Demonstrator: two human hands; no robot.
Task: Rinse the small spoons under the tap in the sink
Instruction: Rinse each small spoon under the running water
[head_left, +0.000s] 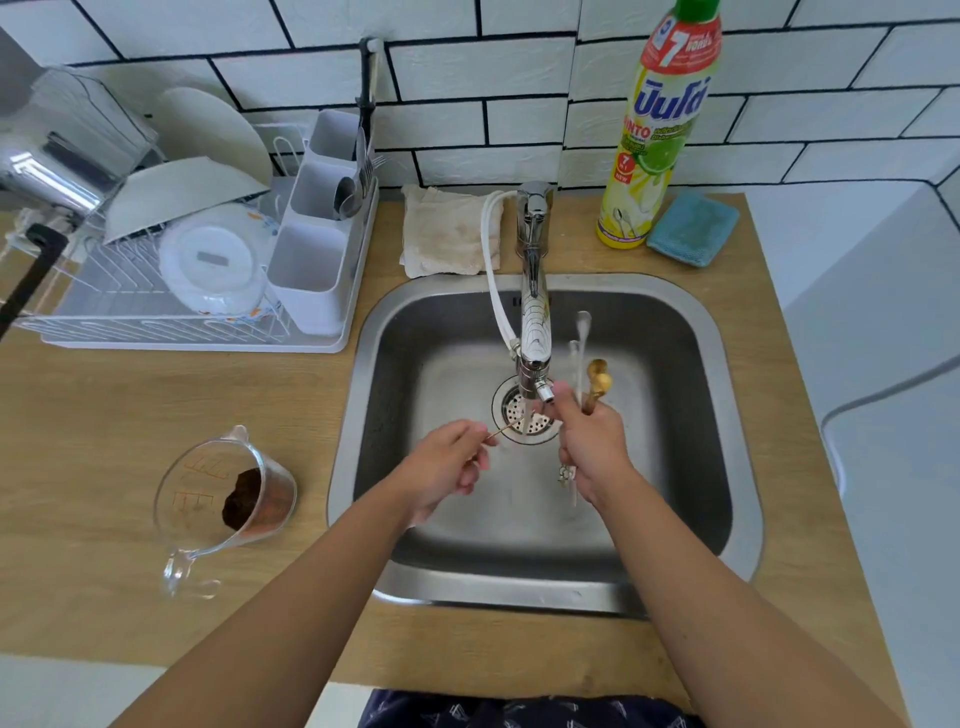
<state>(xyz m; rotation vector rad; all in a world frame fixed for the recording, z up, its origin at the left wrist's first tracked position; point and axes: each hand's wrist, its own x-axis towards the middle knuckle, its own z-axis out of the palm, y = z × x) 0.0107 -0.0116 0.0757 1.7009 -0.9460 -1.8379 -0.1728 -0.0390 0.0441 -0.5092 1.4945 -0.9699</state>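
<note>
Water runs from the chrome tap (534, 312) into the steel sink (691, 364), falling onto the drain strainer (519, 415). My left hand (447, 462) pinches one thin gold spoon (503, 429) by its handle, its tip reaching into the stream. My right hand (589, 447) grips a bunch of small spoons (592, 374), gold and white ones, their bowls pointing up and away just right of the spout. Their handle ends stick out below that hand. The right thumb sits close to the spout's tip.
A glass measuring jug (228, 499) with brown residue stands on the wooden counter left of the sink. A dish rack (197, 260) with plates and a cutlery caddy is at the back left. Behind the sink lie a folded cloth (447, 234), a dish soap bottle (654, 130) and a blue sponge (693, 228).
</note>
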